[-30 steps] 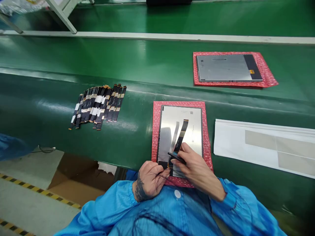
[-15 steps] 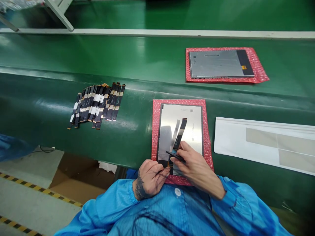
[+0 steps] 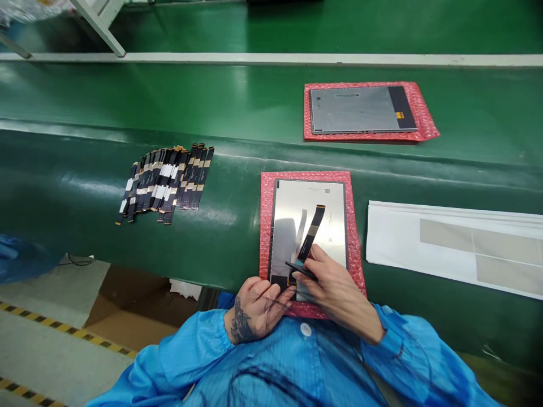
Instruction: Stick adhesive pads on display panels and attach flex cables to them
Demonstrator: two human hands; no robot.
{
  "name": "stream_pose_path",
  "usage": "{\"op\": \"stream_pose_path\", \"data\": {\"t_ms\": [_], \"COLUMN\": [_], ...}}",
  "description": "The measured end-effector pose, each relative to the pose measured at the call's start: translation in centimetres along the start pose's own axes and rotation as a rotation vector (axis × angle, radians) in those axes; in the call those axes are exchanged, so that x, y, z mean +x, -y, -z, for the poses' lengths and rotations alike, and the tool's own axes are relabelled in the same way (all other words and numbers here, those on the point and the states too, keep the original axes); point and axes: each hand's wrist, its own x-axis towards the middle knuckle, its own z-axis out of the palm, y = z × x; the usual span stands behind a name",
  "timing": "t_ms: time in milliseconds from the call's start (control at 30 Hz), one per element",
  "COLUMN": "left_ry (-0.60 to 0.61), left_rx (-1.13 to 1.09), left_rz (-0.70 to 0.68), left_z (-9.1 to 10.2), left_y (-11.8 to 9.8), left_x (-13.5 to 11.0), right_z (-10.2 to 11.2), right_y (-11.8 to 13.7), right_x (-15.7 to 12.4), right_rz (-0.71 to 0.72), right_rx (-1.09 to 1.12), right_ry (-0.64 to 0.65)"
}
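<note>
A shiny silver display panel (image 3: 328, 203) lies on a red bubble-wrap sheet (image 3: 266, 215) at the near edge of the green belt. A black and tan flex cable (image 3: 313, 232) stands tilted up from the panel's near end. My right hand (image 3: 335, 291) pinches the lower end of this cable together with a thin black tool (image 3: 299, 269). My left hand (image 3: 257, 308) rests curled at the panel's near left corner, fingertips pressing its edge.
A fanned pile of several flex cables (image 3: 167, 181) lies to the left on the belt (image 3: 237, 107). A second panel on red wrap (image 3: 360, 110) sits farther back. White sheets (image 3: 449, 243) lie at the right. A cardboard box (image 3: 127, 308) is on the floor below.
The far panel on red wrap has drifted left along the belt. My hands stay at the near panel, the cable tilting slightly more upright.
</note>
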Motion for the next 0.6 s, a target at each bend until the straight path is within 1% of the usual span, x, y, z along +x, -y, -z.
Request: {"op": "stream_pose_path", "data": {"t_ms": [200,267,333,367,433,500,533,567,600], "left_ry": [-0.004,0.023,0.051,0.053,0.027,0.0,-0.001,-0.006,-0.015], "left_rx": [0.019,-0.008,-0.047,-0.07,-0.136,-0.255,-0.335,-0.432,-0.549], "left_rz": [0.039,0.103,0.18,0.216,0.273,0.343,0.414,0.515,0.649], "left_z": [0.3,0.4,0.4,0.4,0.5,1.1,1.6,2.3,3.2], "left_y": [-0.3,-0.6,-1.0,-1.2,-1.3,-1.1,-0.9,-0.7,-0.4], "left_x": [0.4,0.7,1.0,1.1,0.9,0.4,0.0,-0.3,-0.5], "right_z": [-0.3,-0.6,-0.7,-0.6,-0.2,0.4,0.6,0.7,0.7], "right_y": [-0.2,-0.1,0.0,-0.1,-0.7,-1.9,-2.7,-3.5,-4.2], "right_x": [0.0,0.1,0.0,-0.2,-1.2,-3.2,-4.4,-5.7,-7.0], "right_rz": [0.041,0.056,0.04,0.01,-0.094,-0.207,-0.25,-0.287,-0.325], "right_rx": [-0.029,-0.039,-0.075,-0.108,-0.185,-0.204,-0.174,-0.103,-0.016], "right_ry": [-0.04,-0.054,-0.11,-0.167,-0.339,-0.492,-0.526,-0.51,-0.488]}}
